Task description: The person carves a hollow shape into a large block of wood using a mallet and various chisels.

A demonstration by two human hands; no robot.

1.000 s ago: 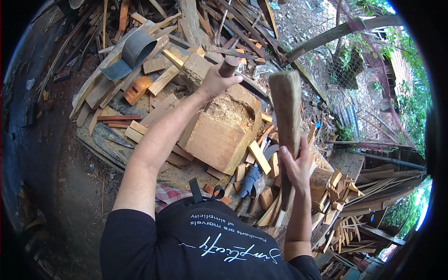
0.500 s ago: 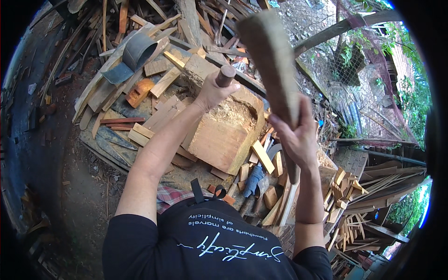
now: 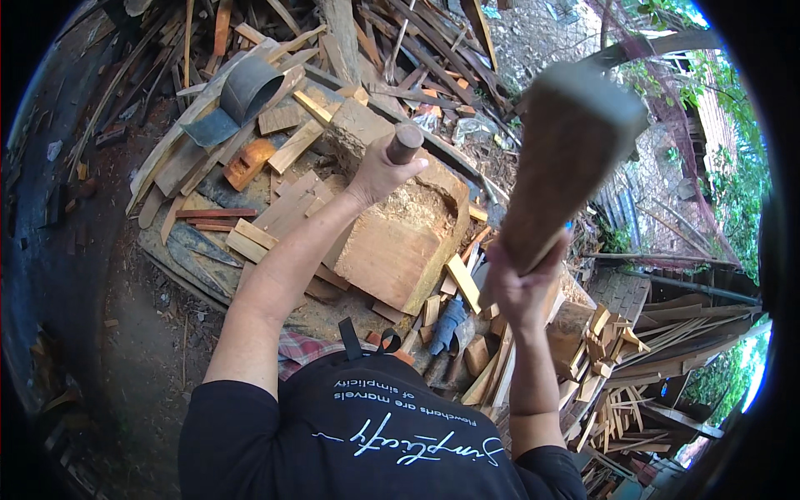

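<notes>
My left hand (image 3: 379, 175) is wrapped round the thick wooden handle of a chisel (image 3: 406, 143); its round butt faces up and the blade is hidden. Under this hand lies a large wooden block (image 3: 385, 260) with a rough hollow cut in its far part, where pale chips (image 3: 408, 204) lie. My right hand (image 3: 523, 287) grips the narrow end of a long wooden mallet (image 3: 567, 167). The mallet is raised to the right of the block, its wide end tilted up and slightly blurred, apart from the chisel.
Offcuts (image 3: 287, 208), an orange-brown wooden piece (image 3: 248, 163) and a curved grey sheet (image 3: 248, 90) lie left of the block. A blue cloth-like bundle (image 3: 450, 325) and wood strips (image 3: 500, 367) are at its near right. Scrap piles (image 3: 612, 346) and wire fencing (image 3: 667, 183) stand around.
My right hand has moved a little down and left, while the mallet's wide end has swung to the right and toward me. My left hand stays on the chisel.
</notes>
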